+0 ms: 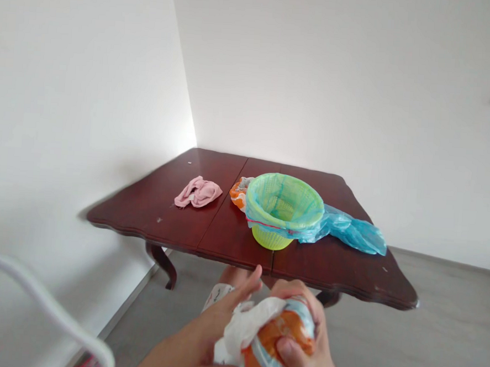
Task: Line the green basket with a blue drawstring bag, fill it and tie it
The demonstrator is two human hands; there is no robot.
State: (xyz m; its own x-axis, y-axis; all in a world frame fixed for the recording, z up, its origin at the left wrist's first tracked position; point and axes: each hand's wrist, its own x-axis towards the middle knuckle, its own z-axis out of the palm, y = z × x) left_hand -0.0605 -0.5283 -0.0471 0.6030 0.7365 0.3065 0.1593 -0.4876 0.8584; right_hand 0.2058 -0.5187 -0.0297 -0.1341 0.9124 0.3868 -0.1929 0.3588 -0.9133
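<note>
My right hand point(306, 331) is wrapped round a crumpled orange and white plastic packet point(279, 335), with the thumb pressed on its front. Soft white tissue point(246, 327) bulges from the packet's left side. My left hand point(211, 331) holds this tissue between its thumb and fingers; the upper finger is stretched out and part of its grip is hidden. Both hands are low in front of the table's near edge. Beyond them, on the table, stands a green mesh basket point(270, 241) lined with a translucent blue plastic bag point(350, 231).
The dark red wooden table point(176, 226) stands by two white walls. On it lie a crumpled pink cloth point(201, 192) and, behind the basket, another orange and white plastic piece point(238, 193). A blurred white tube point(54, 310) curves through the lower left.
</note>
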